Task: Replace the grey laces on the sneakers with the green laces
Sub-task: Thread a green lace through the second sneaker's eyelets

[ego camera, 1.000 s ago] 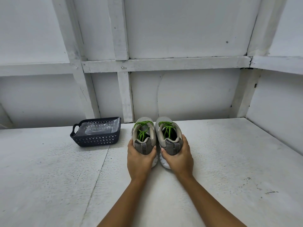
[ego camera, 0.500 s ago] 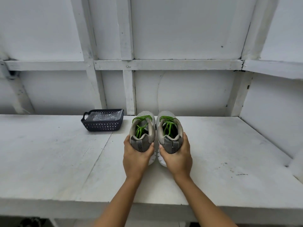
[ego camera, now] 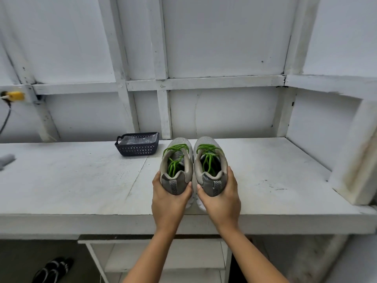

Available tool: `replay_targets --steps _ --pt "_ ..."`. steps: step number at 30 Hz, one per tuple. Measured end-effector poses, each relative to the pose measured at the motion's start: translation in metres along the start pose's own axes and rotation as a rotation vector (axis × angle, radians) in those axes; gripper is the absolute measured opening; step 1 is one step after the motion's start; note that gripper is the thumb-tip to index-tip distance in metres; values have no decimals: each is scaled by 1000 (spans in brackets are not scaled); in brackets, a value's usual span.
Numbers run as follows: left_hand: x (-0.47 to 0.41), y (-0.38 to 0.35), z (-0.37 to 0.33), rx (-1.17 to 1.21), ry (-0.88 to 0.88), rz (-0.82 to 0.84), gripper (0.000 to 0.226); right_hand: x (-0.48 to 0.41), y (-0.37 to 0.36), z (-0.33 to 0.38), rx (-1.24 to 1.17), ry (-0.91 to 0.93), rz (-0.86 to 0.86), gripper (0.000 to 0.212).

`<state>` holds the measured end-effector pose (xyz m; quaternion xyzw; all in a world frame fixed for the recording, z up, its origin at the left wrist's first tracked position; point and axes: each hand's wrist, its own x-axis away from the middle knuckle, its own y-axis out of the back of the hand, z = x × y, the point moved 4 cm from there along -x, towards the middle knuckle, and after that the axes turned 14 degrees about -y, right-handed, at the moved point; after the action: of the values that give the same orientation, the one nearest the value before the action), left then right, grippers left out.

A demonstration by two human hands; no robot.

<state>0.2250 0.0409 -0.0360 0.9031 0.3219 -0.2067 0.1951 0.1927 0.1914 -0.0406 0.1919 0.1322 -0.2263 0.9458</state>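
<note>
On table (ego camera: 81, 190) | 2 sneakers (ego camera: 177, 178) | left hand (ego camera: 169, 203), right hand (ego camera: 222, 203) gripping heels | 1 basket (ego camera: 136, 149)

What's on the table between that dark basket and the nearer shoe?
Nothing. In the head view, only bare white table shows between the basket and the left sneaker; they stand apart.

Sneakers (ego camera: 193, 160) of matt grey knit cloth; basket (ego camera: 137, 147) dark perforated plastic; table (ego camera: 71, 180) rough, white-painted, scuffed.
</note>
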Motion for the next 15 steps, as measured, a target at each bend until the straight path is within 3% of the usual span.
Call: replay_targets --steps 8,15 --pt "59 72 -13 30 -78 20 81 93 33 15 -11 25 -60 97" --pt "139 145 -11 51 -40 45 91 203 68 21 -5 8 -88 98"
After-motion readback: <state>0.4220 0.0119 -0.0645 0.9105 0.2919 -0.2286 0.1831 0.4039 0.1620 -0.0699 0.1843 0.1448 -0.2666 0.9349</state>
